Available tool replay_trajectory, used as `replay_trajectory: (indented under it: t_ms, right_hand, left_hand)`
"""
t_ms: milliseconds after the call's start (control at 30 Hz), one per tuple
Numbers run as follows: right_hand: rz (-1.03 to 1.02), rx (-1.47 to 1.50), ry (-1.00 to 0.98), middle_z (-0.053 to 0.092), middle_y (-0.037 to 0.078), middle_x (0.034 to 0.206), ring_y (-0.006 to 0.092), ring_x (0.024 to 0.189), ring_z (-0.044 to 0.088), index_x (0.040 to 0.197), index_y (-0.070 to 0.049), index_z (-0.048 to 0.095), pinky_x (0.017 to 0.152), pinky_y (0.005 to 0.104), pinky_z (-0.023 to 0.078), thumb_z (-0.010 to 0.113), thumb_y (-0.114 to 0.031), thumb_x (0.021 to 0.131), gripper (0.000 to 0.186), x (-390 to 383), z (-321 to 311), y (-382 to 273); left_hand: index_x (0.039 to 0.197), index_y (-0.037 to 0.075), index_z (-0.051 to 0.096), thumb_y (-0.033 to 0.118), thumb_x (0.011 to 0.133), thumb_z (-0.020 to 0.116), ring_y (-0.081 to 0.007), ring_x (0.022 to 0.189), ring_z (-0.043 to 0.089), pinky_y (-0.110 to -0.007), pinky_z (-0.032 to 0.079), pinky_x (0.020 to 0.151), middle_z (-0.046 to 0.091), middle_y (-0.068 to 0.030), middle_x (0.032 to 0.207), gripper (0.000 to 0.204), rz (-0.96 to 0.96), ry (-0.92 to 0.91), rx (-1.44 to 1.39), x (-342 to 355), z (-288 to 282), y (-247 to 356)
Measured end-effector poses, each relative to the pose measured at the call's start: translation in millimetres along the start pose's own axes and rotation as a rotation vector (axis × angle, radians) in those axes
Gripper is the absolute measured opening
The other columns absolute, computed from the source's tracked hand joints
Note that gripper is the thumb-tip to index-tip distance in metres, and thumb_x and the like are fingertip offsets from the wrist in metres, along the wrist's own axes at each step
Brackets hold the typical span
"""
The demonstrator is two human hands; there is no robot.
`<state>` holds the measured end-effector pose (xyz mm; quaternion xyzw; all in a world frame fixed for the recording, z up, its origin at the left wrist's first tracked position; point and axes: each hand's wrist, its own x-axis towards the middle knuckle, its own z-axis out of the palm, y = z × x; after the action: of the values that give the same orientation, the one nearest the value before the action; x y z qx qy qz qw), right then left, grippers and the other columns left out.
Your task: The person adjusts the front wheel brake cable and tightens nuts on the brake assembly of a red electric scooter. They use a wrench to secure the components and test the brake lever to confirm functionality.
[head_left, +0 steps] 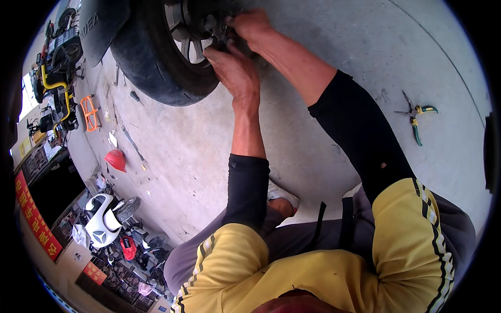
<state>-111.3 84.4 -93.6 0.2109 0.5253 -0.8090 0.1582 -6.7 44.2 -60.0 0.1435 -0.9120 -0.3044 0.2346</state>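
Note:
A black rubber tyre (156, 78) on a wheel with pale metal spokes fills the top of the view, partly under a dark fender (102, 31). At the wheel's hub, both my hands reach in close together. My left hand (234, 69) is bent with its fingertips pressed at a dark metal part (215, 27) beside the spokes. Just above and to the right, my right hand (252, 27) is closed, its thumb and fingers pinched against the same greasy area. What either hand grips is hidden by the fingers and shadow.
Pliers (415, 111) with green and yellow handles lie spread on the concrete at right. To the left lie a long thin tool (133, 143), a red rounded object (116, 160) and an orange frame (90, 113). A white scooter (102, 224) and other bikes stand beyond.

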Motion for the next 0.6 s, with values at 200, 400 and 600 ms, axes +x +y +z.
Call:
replay_trajectory:
  t_ms: [200, 400, 600]
  right_hand:
    - [-0.043, -0.103, 0.015, 0.073, 0.015, 0.077, 0.0212, 0.066, 0.068, 0.082, 0.007, 0.074, 0.059, 0.0415, 0.051, 0.082, -0.017, 0.081, 0.025, 18, -9, 8]
    - [0.036, -0.195, -0.034, 0.069, 0.014, 0.077, 0.0221, 0.065, 0.065, 0.081, 0.007, 0.072, 0.056, 0.0407, 0.050, 0.075, -0.001, 0.087, 0.011, 7, 1, -10]
    - [-0.101, -0.346, -0.141, 0.073, 0.021, 0.079, 0.0279, 0.070, 0.073, 0.083, 0.006, 0.075, 0.063, 0.0428, 0.054, 0.077, -0.019, 0.078, 0.026, 16, -19, -4]
  left_hand:
    - [0.105, -0.011, 0.037, 0.021, 0.105, 0.054, -0.0373, 0.095, 0.060, -0.046, 0.048, 0.087, 0.060, -0.0279, 0.103, 0.036, -0.132, -0.040, -0.118, 2, 11, 7]
    - [0.109, -0.002, 0.030, 0.018, 0.103, 0.056, -0.0200, 0.093, 0.050, -0.032, 0.045, 0.089, 0.052, -0.0118, 0.107, 0.033, 0.066, 0.206, -0.581, 0, 48, -33]
    - [0.113, -0.003, 0.032, 0.013, 0.106, 0.055, -0.0171, 0.097, 0.051, -0.031, 0.047, 0.089, 0.052, -0.0105, 0.110, 0.029, 0.038, 0.104, -0.761, -2, 54, -37]
